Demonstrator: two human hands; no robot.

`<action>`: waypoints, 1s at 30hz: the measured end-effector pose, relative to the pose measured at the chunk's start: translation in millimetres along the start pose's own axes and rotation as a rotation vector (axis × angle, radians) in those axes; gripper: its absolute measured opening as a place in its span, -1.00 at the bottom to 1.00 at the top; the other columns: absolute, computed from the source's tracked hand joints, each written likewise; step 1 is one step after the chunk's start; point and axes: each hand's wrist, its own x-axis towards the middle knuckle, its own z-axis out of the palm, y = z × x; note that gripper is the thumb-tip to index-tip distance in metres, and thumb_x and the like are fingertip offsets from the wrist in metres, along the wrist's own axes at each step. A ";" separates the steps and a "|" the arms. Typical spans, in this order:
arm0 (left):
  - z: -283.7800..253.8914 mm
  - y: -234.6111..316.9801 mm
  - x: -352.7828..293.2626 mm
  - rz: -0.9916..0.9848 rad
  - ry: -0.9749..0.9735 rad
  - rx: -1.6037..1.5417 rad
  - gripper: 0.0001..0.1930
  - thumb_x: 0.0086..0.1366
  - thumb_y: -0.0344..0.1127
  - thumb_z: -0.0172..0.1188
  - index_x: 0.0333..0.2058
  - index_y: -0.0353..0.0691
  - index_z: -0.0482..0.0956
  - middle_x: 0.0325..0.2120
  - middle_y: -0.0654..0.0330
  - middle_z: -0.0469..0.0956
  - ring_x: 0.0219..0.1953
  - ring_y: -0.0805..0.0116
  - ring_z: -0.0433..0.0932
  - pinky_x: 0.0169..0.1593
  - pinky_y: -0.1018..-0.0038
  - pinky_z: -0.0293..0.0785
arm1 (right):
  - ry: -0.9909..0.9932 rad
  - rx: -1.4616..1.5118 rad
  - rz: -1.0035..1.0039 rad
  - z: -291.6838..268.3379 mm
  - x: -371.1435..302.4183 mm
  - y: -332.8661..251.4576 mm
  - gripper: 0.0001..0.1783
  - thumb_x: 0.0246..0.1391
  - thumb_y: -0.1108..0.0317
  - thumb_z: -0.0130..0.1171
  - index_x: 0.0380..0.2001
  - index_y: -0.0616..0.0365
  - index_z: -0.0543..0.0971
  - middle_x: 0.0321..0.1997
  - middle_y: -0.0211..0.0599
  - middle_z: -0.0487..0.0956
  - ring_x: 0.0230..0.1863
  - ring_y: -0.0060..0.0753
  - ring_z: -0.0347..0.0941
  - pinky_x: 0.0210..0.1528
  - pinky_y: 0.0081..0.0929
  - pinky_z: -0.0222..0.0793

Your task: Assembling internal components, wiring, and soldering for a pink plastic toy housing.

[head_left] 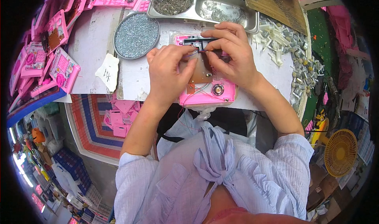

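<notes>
1. Nearest was the person's pale shirt (154, 184), below the edge of the white table (89, 38).
2. Just beyond that edge lay the pink casing (189, 100), on the table in front of the person. Its long axis ran away from the body, the far end leaning slightly to the left, and its open inside looked upward.
3. At its near end sat a round black speaker (218, 90) with a shiny centre, and thin red and green wires crossed the pink plastic. Farther up lay a flat brown board (201, 68), partly hidden by the hands; at the far end a black part (190, 42) was visible.
4. The left hand (169, 68) was bent over the casing's left side, thumb and forefinger narrow at some fine wires (190, 55). The right hand (237, 56) came from the other side, its thumb and forefinger also narrow, near the left fingertips. Whether either hand gripped a wire, I cannot tell.
5. Farther, to the left, stood a round dish of small silver screws (136, 34); a metal tray (229, 24) stood behind the casing.
</notes>
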 end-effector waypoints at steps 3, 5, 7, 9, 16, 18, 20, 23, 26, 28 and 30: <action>7.3 3.3 6.3 0.068 -0.025 0.057 -0.86 0.10 -0.33 0.39 -0.33 -0.10 0.66 -0.45 0.34 0.57 -0.34 0.34 0.54 -0.09 0.29 0.17 | 0.002 0.014 0.002 -2.0 -3.5 1.1 -0.83 -0.14 0.50 0.34 -0.38 0.14 0.62 -0.02 -0.33 0.65 0.11 -0.07 0.39 0.16 -0.18 0.36; 11.3 2.0 10.1 0.127 -0.026 0.110 -0.86 0.10 -0.34 0.39 -0.34 -0.10 0.66 -0.45 0.34 0.58 -0.34 0.33 0.54 -0.09 0.29 0.17 | 0.007 0.031 0.002 -2.9 -6.0 1.2 -0.82 -0.14 0.51 0.34 -0.37 0.14 0.62 -0.03 -0.33 0.65 0.10 -0.07 0.39 0.16 -0.18 0.35; 13.3 -0.6 13.1 0.201 -0.016 0.155 -0.86 0.09 -0.36 0.41 -0.34 -0.10 0.66 -0.45 0.31 0.60 -0.35 0.34 0.55 -0.08 0.30 0.17 | 0.006 0.029 -0.006 -3.0 -7.0 1.7 -0.81 -0.15 0.51 0.34 -0.37 0.14 0.62 -0.03 -0.33 0.65 0.10 -0.07 0.39 0.15 -0.18 0.36; 12.3 -1.9 15.2 0.230 -0.041 0.148 -0.87 0.10 -0.37 0.39 -0.36 -0.11 0.64 -0.45 0.32 0.60 -0.35 0.34 0.55 -0.07 0.31 0.17 | 0.004 0.030 -0.011 -2.5 -7.4 2.2 -0.80 -0.16 0.51 0.34 -0.37 0.14 0.61 -0.04 -0.34 0.65 0.10 -0.07 0.39 0.15 -0.18 0.36; 9.5 -10.8 5.3 0.105 -0.011 0.168 -0.89 0.08 -0.37 0.33 -0.41 -0.10 0.56 -0.49 0.31 0.52 -0.39 0.28 0.51 -0.08 0.25 0.15 | 0.015 0.020 0.027 -3.3 -8.9 2.7 -0.82 -0.15 0.46 0.34 -0.39 0.12 0.59 -0.06 -0.35 0.64 0.09 -0.07 0.40 0.13 -0.20 0.36; 11.5 -12.2 0.5 0.031 0.033 0.233 -0.89 0.06 -0.38 0.31 -0.43 -0.10 0.54 -0.48 0.29 0.51 -0.37 0.23 0.51 -0.09 0.25 0.16 | 0.020 0.005 0.041 -4.4 -10.7 3.1 -0.82 -0.14 0.46 0.34 -0.39 0.11 0.59 -0.06 -0.36 0.64 0.08 -0.08 0.40 0.13 -0.20 0.37; 12.2 -16.2 -2.9 -0.050 0.106 0.264 -0.89 0.07 -0.39 0.30 -0.42 -0.12 0.55 -0.46 0.25 0.50 -0.33 0.21 0.51 -0.07 0.23 0.17 | 0.031 -0.015 0.052 -5.5 -13.0 4.1 -0.82 -0.14 0.45 0.34 -0.40 0.10 0.58 -0.06 -0.37 0.64 0.08 -0.08 0.40 0.12 -0.20 0.37; 12.0 -18.1 -0.7 -0.077 0.378 0.200 -0.88 0.13 -0.42 0.28 -0.32 -0.19 0.57 -0.43 0.19 0.48 -0.27 0.20 0.50 0.05 0.20 0.21 | 0.031 -0.008 0.080 -8.3 -17.2 6.4 -0.83 -0.14 0.46 0.35 -0.40 0.08 0.58 -0.05 -0.38 0.64 0.08 -0.08 0.40 0.12 -0.19 0.37; 7.6 19.4 5.9 0.021 0.467 0.031 -0.80 0.22 -0.47 0.24 -0.16 -0.31 0.56 -0.36 0.14 0.52 -0.30 0.27 0.53 0.03 0.27 0.36 | 0.030 0.000 0.062 -12.6 -20.3 9.7 -0.82 -0.14 0.46 0.35 -0.40 0.07 0.59 -0.05 -0.38 0.64 0.08 -0.09 0.39 0.12 -0.19 0.36; -1.1 44.9 9.2 -0.030 0.213 -0.126 -0.76 0.26 -0.51 0.22 -0.08 -0.37 0.56 -0.31 0.12 0.56 -0.35 0.32 0.58 -0.12 0.36 0.50 | 0.044 0.032 0.071 -13.6 -18.7 6.5 -0.81 -0.15 0.47 0.36 -0.39 0.07 0.60 -0.04 -0.39 0.64 0.09 -0.10 0.39 0.12 -0.20 0.36; 1.5 51.4 12.9 -0.186 -0.079 -0.335 -0.75 0.28 -0.54 0.20 -0.06 -0.40 0.57 -0.28 0.10 0.59 -0.42 0.36 0.62 -0.31 0.45 0.57 | 0.061 0.058 0.071 -14.8 -16.6 5.8 -0.80 -0.15 0.47 0.36 -0.38 0.06 0.61 -0.04 -0.39 0.64 0.09 -0.10 0.39 0.12 -0.20 0.36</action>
